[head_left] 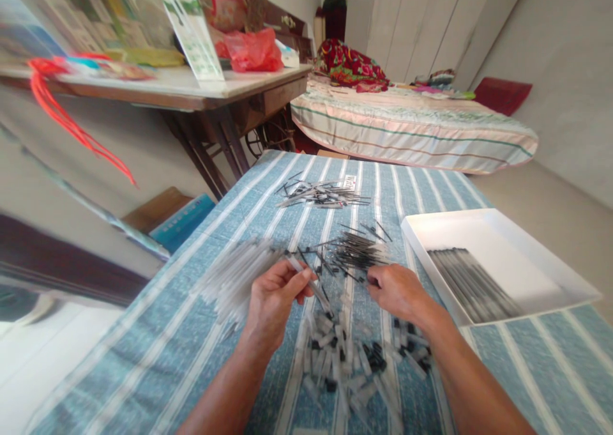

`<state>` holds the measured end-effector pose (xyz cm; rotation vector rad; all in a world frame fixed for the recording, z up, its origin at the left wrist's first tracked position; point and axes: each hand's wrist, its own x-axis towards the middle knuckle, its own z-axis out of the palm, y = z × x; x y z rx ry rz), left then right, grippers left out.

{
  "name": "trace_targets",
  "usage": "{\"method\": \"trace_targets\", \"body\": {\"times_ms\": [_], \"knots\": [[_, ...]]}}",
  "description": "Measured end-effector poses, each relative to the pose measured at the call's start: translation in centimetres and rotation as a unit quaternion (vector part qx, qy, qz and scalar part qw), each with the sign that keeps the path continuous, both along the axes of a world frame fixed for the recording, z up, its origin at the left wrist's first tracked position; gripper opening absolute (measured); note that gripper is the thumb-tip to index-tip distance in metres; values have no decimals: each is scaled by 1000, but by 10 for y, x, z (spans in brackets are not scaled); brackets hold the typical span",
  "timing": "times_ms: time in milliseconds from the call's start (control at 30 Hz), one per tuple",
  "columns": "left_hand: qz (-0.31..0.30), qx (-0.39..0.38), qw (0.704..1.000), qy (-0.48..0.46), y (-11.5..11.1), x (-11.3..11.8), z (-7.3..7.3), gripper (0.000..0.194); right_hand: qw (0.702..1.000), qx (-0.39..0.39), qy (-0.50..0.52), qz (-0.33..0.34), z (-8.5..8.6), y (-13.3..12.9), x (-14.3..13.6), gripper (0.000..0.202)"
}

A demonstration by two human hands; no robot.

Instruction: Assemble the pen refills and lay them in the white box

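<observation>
My left hand (282, 291) is closed around a translucent pen barrel (316, 291), which slants down to the right between thumb and fingers. Beside that hand, a fanned heap of clear pen barrels (239, 275) lies on the cloth. My right hand (395, 291) is curled with its fingertips at the near edge of a pile of thin black pen refills (354, 250); whatever the fingers pinch is hidden. Between my forearms, many small clear pen caps and black pieces (352, 358) are scattered.
A white box lid (536, 256) on the right holds a row of dark-filled pens (472, 282). Farther back on the striped tablecloth (421, 192) lies another pile of thin sticks (325, 194). A cluttered desk (191, 96) stands left, a bed (412, 125) behind.
</observation>
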<state>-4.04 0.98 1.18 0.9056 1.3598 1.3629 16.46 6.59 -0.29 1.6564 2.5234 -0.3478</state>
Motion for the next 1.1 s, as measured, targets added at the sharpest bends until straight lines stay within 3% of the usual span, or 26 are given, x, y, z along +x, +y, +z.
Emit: {"method": "trace_targets", "body": {"times_ms": [233,533,833,967,1100], "knots": [[-7,-3,1000,-5,-1,1,-1,10,997,-2,70,26,-3,-3,-3,12],[-24,-2,1000,7,-2,2,-3,13,1000,15,-12,13,-5,-8,-11,21],[-13,-3,1000,-16,-1,2,-3,14,996,-26,18,86,-9,-24,-33,18],[-3,0,1000,-26,-2,3,0,12,988,-40,140,59,-15,-21,-30,9],[3,12,999,-34,-2,1,1,11,929,-118,351,20,-17,-20,-29,9]]}}
